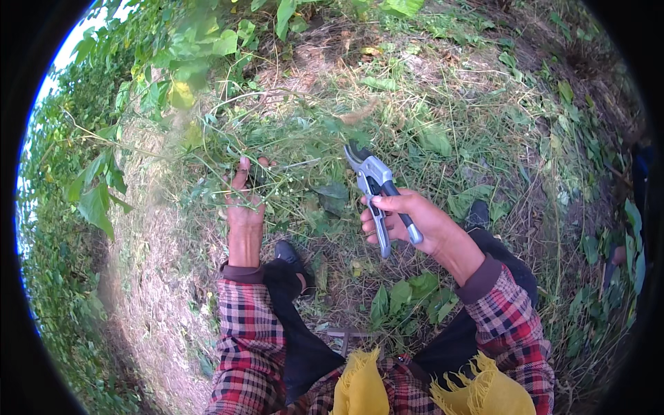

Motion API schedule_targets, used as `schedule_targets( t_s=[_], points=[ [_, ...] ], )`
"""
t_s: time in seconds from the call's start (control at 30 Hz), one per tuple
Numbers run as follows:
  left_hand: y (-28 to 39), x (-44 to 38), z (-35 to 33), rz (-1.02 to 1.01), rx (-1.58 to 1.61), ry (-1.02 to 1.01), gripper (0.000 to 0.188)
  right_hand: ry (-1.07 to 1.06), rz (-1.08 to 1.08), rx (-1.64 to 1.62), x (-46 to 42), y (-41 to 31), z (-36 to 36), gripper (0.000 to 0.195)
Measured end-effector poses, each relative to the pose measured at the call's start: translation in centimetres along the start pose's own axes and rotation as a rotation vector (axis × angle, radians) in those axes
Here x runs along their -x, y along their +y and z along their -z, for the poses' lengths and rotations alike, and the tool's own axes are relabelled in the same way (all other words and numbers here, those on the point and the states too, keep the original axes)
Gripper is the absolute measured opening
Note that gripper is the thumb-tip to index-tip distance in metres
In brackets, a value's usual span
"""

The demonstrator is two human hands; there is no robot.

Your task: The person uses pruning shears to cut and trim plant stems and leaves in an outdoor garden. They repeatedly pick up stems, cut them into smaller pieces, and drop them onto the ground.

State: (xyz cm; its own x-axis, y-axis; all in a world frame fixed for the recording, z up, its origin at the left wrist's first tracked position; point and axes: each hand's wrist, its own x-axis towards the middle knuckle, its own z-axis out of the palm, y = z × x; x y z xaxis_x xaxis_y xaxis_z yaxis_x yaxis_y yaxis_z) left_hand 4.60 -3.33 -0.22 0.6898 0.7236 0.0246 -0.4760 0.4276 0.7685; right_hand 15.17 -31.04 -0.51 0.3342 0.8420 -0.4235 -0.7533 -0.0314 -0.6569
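Observation:
Thin green weed stems with small pale flower heads run across my left hand, whose fingers are curled around some of them. Its fingertips are partly covered by the stems. In my right hand is a pair of pruning shears with grey metal and dark-trimmed handles. The palm and fingers wrap the handles, the thumb lying on the upper one. The dark blade points up and left, toward the weeds, and its tip is partly lost among leaves.
Cut grass and weeds litter the ground. A leafy branch reaches in from the left, and broad-leaved vines hang at the top. A low leafy plant grows between my legs. My shoe is near the left hand.

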Motion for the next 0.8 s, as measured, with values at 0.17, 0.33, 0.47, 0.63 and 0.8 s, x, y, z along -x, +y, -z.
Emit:
schedule_targets(
  t_s=[0.17, 0.33, 0.47, 0.63, 0.8],
  points=[
    [-0.5, 0.8, -1.2, 0.046, -0.041, -0.071, 0.017, -0.168, -0.006, -0.200, -0.3, 0.3, 0.9, 0.037],
    [-0.6, 1.1, -0.9, 0.098, -0.025, -0.088, 0.015, -0.224, 0.012, -0.309, -0.5, 0.0, 0.6, 0.037],
    [-0.8, 1.0, -0.2, 0.071, 0.030, -0.131, 0.014, -0.229, 0.037, -0.340, -0.8, -0.3, 0.0, 0.035],
    [-0.8, 1.2, -0.5, 0.142, 0.033, -0.094, 0.012, -0.233, 0.046, -0.382, -1.2, -0.5, 0.4, 0.027],
    [-0.6, 1.2, -0.5, 0.143, 0.012, -0.129, 0.015, -0.087, 0.072, -0.291, -0.7, -0.8, 0.3, 0.024]
  ],
)
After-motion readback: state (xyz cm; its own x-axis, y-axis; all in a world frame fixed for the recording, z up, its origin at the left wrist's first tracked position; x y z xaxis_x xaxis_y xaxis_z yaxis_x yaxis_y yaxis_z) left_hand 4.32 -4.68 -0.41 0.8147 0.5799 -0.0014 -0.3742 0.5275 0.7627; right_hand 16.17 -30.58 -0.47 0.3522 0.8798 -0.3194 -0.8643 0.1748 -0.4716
